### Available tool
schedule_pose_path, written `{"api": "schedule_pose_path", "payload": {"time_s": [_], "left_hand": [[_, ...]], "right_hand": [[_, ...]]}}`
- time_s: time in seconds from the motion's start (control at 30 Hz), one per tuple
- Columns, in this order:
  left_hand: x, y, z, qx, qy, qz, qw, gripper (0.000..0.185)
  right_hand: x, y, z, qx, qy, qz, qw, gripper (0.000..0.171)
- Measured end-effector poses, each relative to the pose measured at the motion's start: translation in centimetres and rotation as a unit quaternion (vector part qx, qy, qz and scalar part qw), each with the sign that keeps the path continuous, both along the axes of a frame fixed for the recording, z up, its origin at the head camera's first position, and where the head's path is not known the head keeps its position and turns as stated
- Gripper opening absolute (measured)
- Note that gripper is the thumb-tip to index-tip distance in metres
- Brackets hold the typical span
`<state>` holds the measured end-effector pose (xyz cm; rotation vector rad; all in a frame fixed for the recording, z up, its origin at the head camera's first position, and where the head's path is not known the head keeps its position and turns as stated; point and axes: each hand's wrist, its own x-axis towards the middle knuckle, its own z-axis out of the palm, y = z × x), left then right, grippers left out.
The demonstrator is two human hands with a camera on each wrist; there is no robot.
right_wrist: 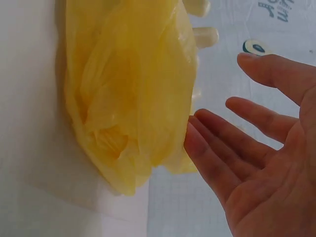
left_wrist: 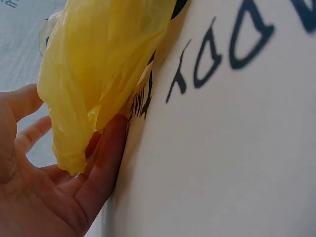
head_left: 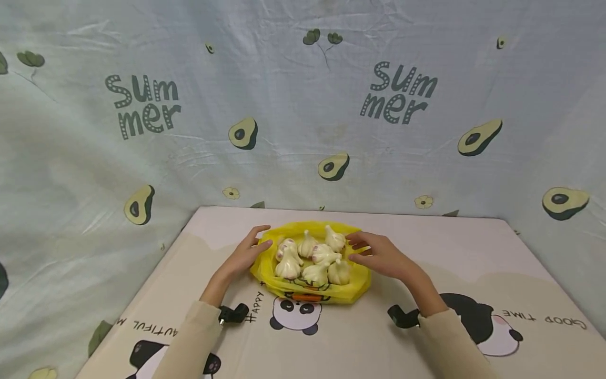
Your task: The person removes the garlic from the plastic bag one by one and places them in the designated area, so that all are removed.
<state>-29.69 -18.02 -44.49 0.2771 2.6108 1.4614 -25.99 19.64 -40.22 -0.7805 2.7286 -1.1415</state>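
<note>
so there's a yellow plastic bag [head_left: 310, 287] lying flat and spread out on the table [head_left: 360, 337], with about 7 garlic bulbs [head_left: 314, 257] piled on the middle of it. the person's left hand [head_left: 246, 252] sits at the bag's left edge, fingers relaxed and fairly straight, the lower ones tucked against or just under the plastic where it meets the table. not gripping anything. the right hand [head_left: 379, 255] is at the bag's right edge, fingers spread wide, hovering just beside the plastic and close to the nearest bulbs, holding nothing. from the right wrist view the fingertips [right_wrist: 195, 143] look close to the bag but apart from it, can't tell for sure.

looks like the step in hand is gathering the bag's edges around the garlic. next move probably needs both hands pinching the plastic on either side and lifting evenly, or the bulbs roll off the near or far edge. behind the bag is an avocado print backdrop [head_left: 303, 105].
</note>
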Motion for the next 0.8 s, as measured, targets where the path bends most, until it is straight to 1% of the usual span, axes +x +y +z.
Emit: {"api": "schedule_pose_path", "payload": {"time_s": [0.2, 0.4, 0.47, 0.53, 0.63, 0.8], "left_hand": [[-0.1, -0.1, -0.3, 0.030, -0.003, -0.011, 0.9995, 0.059], [0.1, 0.0, -0.7, 0.061, -0.009, 0.001, 0.9981, 0.058], [0.2, -0.1, -0.7, 0.066, -0.007, -0.001, 0.9978, 0.054], [0.2, -0.1, -0.7, 0.069, -0.007, -0.012, 0.9975, 0.052], [0.1, 0.0, -0.8, 0.067, -0.005, -0.021, 0.9975, 0.050], [0.3, -0.1, -1.0, 0.071, -0.030, -0.010, 0.9970, 0.052]], "right_hand": [[-0.2, -0.9, 0.3, -0.003, -0.011, 0.017, 1.000, 0.054], [-0.3, -1.6, 0.4, 0.001, -0.040, 0.041, 0.998, 0.045], [-0.3, -1.7, 0.3, 0.003, -0.046, 0.042, 0.998, 0.043], [-0.3, -1.8, 0.2, 0.005, -0.051, 0.042, 0.998, 0.043], [-0.3, -1.9, 0.2, 0.010, -0.049, 0.054, 0.997, 0.044], [-0.4, -2.3, 0.0, 0.020, -0.047, 0.077, 0.996, 0.047]]}}
